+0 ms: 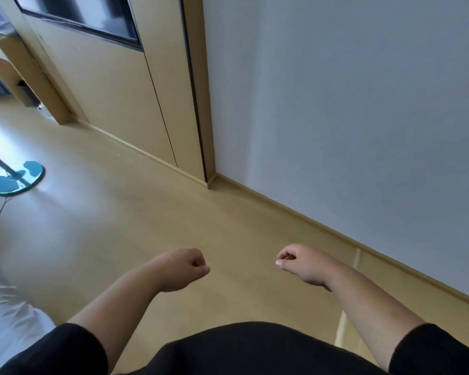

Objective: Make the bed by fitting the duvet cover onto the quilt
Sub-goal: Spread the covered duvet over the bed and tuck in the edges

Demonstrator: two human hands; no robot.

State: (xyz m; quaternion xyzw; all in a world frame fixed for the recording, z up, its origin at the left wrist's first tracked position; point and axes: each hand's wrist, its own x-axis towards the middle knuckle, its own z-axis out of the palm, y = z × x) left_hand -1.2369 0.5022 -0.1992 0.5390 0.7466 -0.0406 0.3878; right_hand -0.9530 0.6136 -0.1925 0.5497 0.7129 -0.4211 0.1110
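Note:
My left hand point(186, 269) and my right hand point(299, 263) are both held out in front of me over the bare floor, about a forearm's length apart. On each hand the fingers are curled into the palm with the thumb against them, and neither holds anything. A patch of white bedding point(8, 315), either duvet cover or quilt, shows at the lower left edge, well away from both hands. The bed itself is out of view.
A white wall point(363, 117) with a tan skirting board runs along the right. Tan wooden panelling point(114, 90) stands ahead. A teal round stand base point(16, 180) with a pole and a cable sits on the tan floor point(146, 226) at far left.

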